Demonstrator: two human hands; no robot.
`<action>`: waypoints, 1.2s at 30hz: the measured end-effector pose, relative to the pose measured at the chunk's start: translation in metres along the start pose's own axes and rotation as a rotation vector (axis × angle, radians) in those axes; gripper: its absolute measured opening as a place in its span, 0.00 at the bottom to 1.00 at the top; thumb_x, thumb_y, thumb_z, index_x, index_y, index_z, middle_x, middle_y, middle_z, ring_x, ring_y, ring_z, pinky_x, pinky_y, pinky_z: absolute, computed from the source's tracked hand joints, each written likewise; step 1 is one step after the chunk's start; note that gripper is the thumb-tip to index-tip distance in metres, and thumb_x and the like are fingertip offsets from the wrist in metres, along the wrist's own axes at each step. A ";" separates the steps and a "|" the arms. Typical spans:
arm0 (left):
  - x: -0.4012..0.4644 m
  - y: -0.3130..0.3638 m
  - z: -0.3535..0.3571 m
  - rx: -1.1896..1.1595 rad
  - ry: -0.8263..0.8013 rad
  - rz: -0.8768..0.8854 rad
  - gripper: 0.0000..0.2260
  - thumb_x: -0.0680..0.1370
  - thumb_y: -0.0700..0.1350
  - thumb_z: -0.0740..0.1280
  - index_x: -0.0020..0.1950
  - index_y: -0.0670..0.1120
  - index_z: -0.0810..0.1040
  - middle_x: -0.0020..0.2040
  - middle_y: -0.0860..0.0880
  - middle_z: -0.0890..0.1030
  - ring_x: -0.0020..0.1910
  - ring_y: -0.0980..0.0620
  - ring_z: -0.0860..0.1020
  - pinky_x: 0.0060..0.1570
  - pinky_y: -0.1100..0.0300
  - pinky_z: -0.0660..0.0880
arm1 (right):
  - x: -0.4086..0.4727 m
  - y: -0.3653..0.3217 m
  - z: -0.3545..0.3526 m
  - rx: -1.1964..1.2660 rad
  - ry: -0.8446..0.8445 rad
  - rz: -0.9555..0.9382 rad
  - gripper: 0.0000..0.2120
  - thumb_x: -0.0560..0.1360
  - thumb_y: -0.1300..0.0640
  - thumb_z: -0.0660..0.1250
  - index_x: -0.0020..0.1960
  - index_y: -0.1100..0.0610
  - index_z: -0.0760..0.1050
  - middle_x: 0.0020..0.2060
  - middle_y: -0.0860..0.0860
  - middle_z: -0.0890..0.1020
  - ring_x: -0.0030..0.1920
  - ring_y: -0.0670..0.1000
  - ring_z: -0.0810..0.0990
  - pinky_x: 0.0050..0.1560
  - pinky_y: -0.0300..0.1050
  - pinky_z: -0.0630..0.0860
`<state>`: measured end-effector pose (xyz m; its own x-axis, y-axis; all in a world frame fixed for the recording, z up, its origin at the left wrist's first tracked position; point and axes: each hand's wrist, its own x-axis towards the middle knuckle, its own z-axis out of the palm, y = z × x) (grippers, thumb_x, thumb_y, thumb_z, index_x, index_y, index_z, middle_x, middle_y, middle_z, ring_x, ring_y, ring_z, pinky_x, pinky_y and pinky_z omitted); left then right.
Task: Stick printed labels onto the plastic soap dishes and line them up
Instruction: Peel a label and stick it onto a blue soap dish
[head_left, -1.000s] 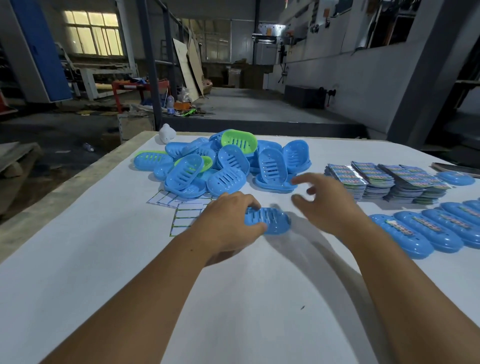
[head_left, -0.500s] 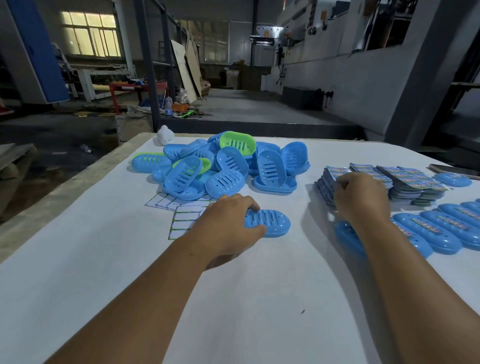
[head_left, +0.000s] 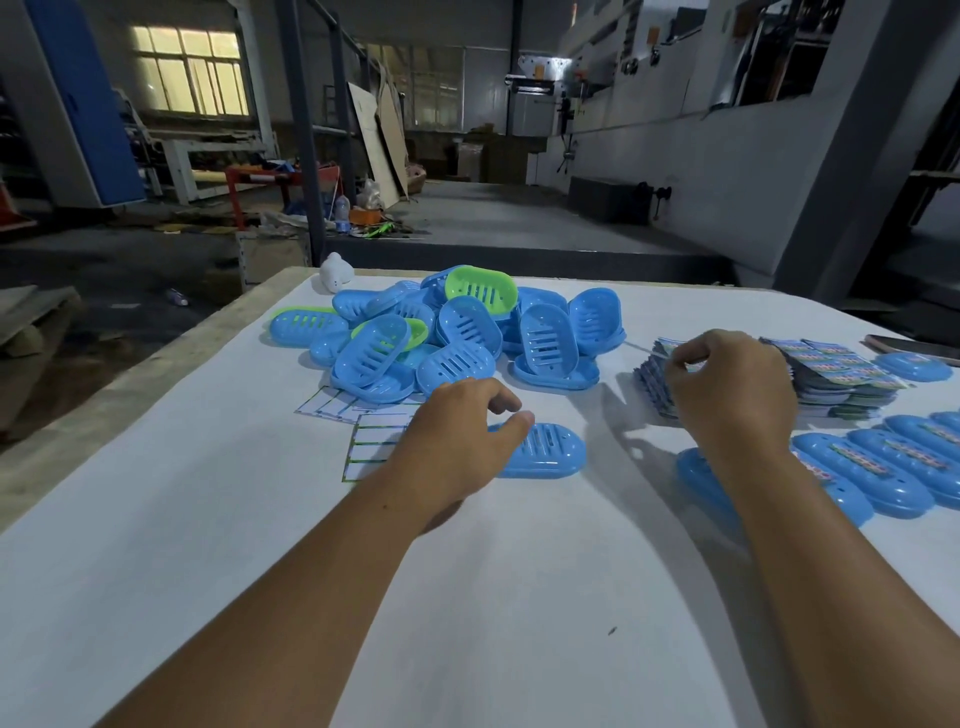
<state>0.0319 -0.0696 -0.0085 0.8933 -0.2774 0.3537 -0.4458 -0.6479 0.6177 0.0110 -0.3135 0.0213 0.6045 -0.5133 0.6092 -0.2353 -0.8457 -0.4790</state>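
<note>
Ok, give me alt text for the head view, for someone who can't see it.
On a white table, the left hand holds a blue soap dish upside down while the right hand pinches a label off the label stacks. A heap of dishes lies behind; labelled dishes line up at right.

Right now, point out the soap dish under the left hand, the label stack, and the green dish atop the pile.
soap dish (head_left: 550, 452), head view, slotted upturned base.
label stack (head_left: 831, 374), head view, top printed sheet.
green dish (head_left: 480, 291), head view, slotted inside.
</note>
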 end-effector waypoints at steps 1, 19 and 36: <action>0.001 0.001 0.001 -0.065 0.018 -0.030 0.09 0.78 0.56 0.68 0.50 0.53 0.82 0.47 0.59 0.82 0.49 0.58 0.77 0.49 0.62 0.72 | -0.003 -0.004 0.000 0.028 -0.019 -0.037 0.06 0.74 0.58 0.69 0.46 0.51 0.84 0.49 0.54 0.83 0.54 0.61 0.76 0.45 0.50 0.72; 0.011 -0.007 -0.014 -0.526 0.117 -0.294 0.13 0.76 0.48 0.72 0.41 0.38 0.81 0.28 0.49 0.69 0.30 0.52 0.65 0.33 0.58 0.63 | -0.064 -0.055 0.015 0.579 -0.466 -0.412 0.09 0.70 0.42 0.75 0.40 0.45 0.79 0.43 0.43 0.81 0.47 0.44 0.77 0.44 0.37 0.70; 0.013 -0.004 -0.012 -0.571 0.092 -0.233 0.10 0.75 0.46 0.71 0.35 0.45 0.83 0.31 0.54 0.83 0.28 0.63 0.74 0.40 0.60 0.75 | -0.050 -0.054 0.006 0.855 -0.588 0.082 0.08 0.77 0.61 0.72 0.52 0.54 0.76 0.38 0.50 0.87 0.35 0.42 0.83 0.34 0.33 0.76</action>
<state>0.0447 -0.0624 0.0024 0.9734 -0.0959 0.2079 -0.2232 -0.1953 0.9550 -0.0020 -0.2414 0.0128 0.9405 -0.2185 0.2604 0.1869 -0.3073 -0.9331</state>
